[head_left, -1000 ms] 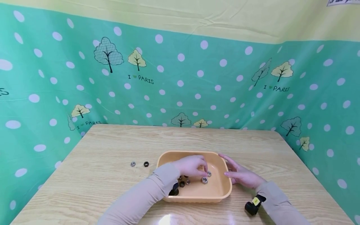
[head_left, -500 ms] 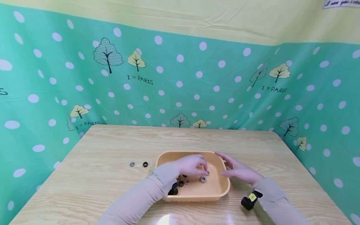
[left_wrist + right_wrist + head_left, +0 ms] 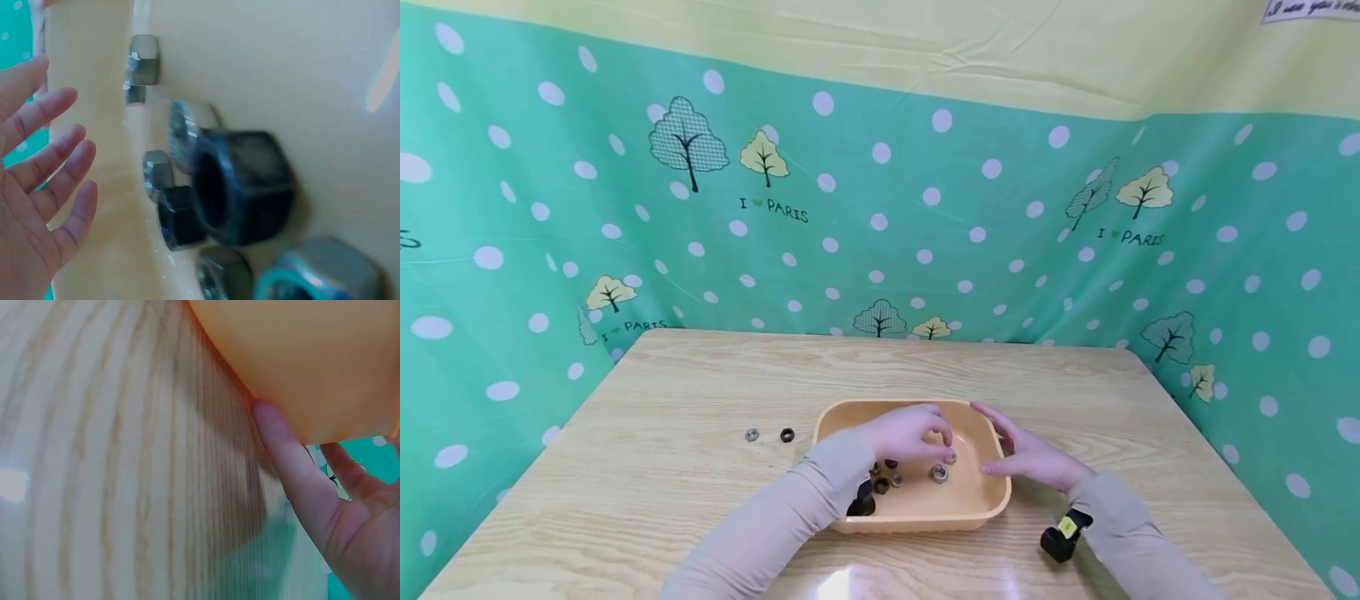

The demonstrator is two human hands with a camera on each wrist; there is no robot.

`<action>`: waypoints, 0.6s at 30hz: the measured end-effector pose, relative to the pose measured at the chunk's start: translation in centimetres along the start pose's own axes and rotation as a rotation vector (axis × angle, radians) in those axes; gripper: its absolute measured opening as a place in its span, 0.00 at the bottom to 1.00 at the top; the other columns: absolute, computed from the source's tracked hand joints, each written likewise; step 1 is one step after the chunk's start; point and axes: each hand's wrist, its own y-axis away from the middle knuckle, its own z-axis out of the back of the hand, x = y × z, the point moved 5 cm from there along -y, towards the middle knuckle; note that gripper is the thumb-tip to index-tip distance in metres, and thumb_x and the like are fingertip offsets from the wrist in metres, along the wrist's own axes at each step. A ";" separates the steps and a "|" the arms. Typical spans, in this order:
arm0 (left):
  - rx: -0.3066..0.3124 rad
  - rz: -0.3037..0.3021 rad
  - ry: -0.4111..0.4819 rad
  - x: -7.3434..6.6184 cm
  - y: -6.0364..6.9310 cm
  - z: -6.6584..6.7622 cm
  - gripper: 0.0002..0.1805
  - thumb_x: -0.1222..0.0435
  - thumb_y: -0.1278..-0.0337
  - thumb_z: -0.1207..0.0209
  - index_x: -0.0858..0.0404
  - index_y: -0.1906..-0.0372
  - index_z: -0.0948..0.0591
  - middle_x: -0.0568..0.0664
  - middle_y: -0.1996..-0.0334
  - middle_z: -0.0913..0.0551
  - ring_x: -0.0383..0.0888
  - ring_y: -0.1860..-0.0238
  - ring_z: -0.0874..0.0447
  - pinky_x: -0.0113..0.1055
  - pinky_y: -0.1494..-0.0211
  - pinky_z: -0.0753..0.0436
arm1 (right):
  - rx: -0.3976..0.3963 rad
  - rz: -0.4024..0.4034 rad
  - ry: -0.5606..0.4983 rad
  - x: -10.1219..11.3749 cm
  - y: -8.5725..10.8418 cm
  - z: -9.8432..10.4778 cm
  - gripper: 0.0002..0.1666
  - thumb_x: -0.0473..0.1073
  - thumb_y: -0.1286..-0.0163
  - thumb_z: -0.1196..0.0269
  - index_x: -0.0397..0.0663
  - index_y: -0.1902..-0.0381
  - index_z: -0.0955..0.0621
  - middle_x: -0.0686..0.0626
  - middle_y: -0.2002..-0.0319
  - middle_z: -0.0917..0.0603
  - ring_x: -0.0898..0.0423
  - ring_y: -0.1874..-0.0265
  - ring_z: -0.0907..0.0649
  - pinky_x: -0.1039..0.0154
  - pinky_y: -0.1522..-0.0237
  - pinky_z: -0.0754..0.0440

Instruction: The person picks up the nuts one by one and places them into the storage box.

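A peach-coloured plastic basin (image 3: 917, 524) stands on the table with several hex nuts inside. My left hand (image 3: 901, 435) hovers within it, fingers loosely bent. Its thumb is close to a silver nut (image 3: 952, 457); another silver nut (image 3: 939, 473) lies nearer the front. The left wrist view shows the palm and fingers holding nothing, beside a large black nut (image 3: 262, 181) and a silver nut (image 3: 146, 59). My right hand (image 3: 1037, 457) rests against the basin's right end with extended fingers; its thumb (image 3: 275, 425) touches the outer wall in the right wrist view.
On the wooden table (image 3: 662, 500), left of the basin, lie a silver nut (image 3: 752, 435) and a black nut (image 3: 787, 435). A green dotted curtain (image 3: 820, 183) hangs behind the table and along its sides. A black wrist camera (image 3: 1060, 543) hangs under the right wrist.
The right thumb has shifted slightly left over the basin's right rim. The left hand keeps nearly the same pose over the nuts. The whole head view has shifted a little.
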 end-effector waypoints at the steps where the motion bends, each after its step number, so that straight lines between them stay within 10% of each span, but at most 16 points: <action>1: -0.009 0.005 0.014 0.0 0.0 0.2 0.10 0.53 0.39 0.41 0.54 0.61 0.17 0.42 0.57 0.23 0.36 0.55 0.24 0.26 0.46 0.24 | -0.003 -0.006 -0.008 0.0 0.0 0.0 0.56 0.37 0.40 0.35 0.53 0.24 0.57 0.30 0.28 0.54 0.31 0.35 0.37 0.52 0.44 0.21; 18: -0.187 0.028 0.320 0.9 3.1 5.4 0.10 0.62 0.37 0.43 0.63 0.57 0.18 0.50 0.51 0.21 0.46 0.45 0.25 0.41 0.39 0.22 | -0.004 -0.008 -0.058 -0.2 -0.1 -0.3 0.56 0.36 0.38 0.36 0.53 0.24 0.59 0.28 0.28 0.56 0.29 0.35 0.38 0.50 0.44 0.21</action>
